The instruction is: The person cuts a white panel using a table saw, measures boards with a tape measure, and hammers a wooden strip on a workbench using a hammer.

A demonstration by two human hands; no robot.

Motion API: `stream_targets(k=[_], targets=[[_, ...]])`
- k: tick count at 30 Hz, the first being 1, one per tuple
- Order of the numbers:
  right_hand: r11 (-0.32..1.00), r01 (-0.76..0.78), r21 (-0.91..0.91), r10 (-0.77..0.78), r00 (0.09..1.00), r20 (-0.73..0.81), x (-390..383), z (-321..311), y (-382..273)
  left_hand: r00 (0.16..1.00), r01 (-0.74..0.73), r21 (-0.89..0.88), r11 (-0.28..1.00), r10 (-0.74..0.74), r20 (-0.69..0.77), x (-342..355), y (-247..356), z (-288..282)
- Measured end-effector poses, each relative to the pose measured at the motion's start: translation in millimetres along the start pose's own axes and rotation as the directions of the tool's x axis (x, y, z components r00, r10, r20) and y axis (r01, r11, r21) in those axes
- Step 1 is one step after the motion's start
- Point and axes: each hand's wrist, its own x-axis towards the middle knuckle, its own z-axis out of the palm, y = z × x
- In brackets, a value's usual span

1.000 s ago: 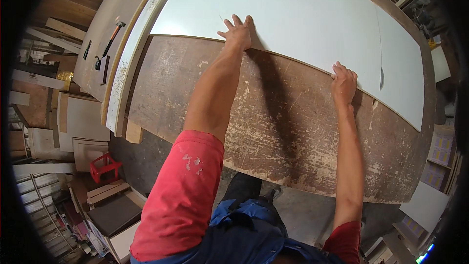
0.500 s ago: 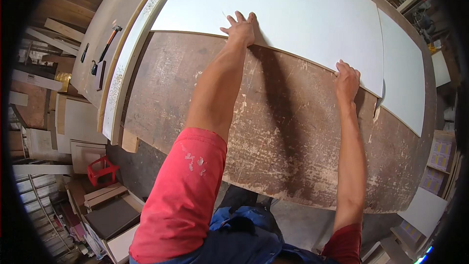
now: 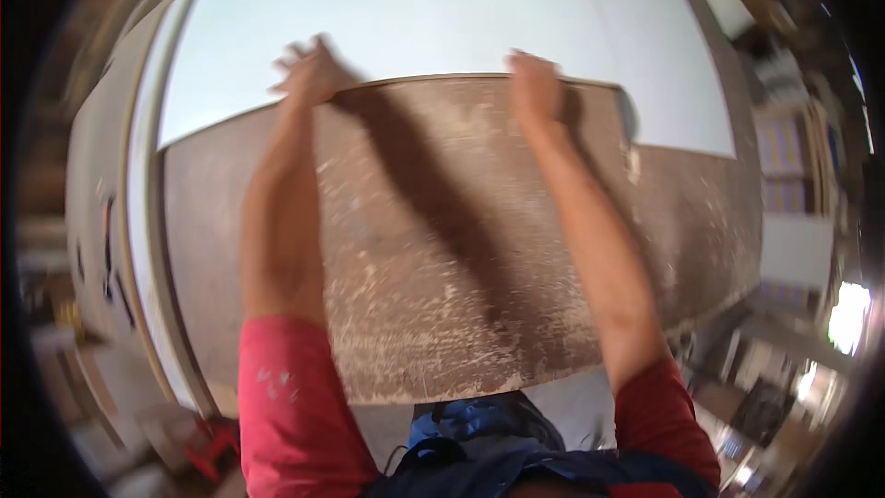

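A large white board [image 3: 396,14] lies on a worn brown worktable [image 3: 415,249]. My left hand [image 3: 309,72] rests on its near edge, fingers spread over the white face. Farther right, my right hand [image 3: 535,88] has its fingers curled over that same edge; the thumb's place is blurred. A second white panel [image 3: 668,65] lies to the right, beyond a thin seam. Between the two near corners stands a grey curved edge [image 3: 630,115], which looks like a saw blade, in line with a slot [image 3: 634,164] in the tabletop. My right hand is left of it.
A long white-topped rail [image 3: 145,194] runs along the left, bordering the board. Beyond it, blurred dark tools lie on a side surface [image 3: 97,157]. A red stool [image 3: 214,447] stands low at left. Stacked panels [image 3: 797,244] are at the right.
My view has turned to the right. The large board has slid away from me past the curved edge, with both hands still at its near edge. The right panel seems to have stayed beside it.
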Motion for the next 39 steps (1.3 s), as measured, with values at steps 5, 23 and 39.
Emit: stream_targets(k=[5, 23, 39], targets=[[0.995, 0.016, 0.098, -0.024, 0.997, 0.080, -13, -49, -63, 0.959, -0.208, -0.500, 0.840, 0.276, 0.065, -27, -41, -102], [0.001, -0.681, 0.732, 0.987, 0.117, 0.108, -538, -245, 205, 0.948, -0.317, -0.924, 0.214, 0.045, -0.315, -403, -48, -96], [-0.541, -0.011, 0.841, 0.838, 0.077, 0.540, -489, -227, 473, 0.986, -0.102, -0.789, 0.606, -0.044, -0.161, -714, -10, -100]])
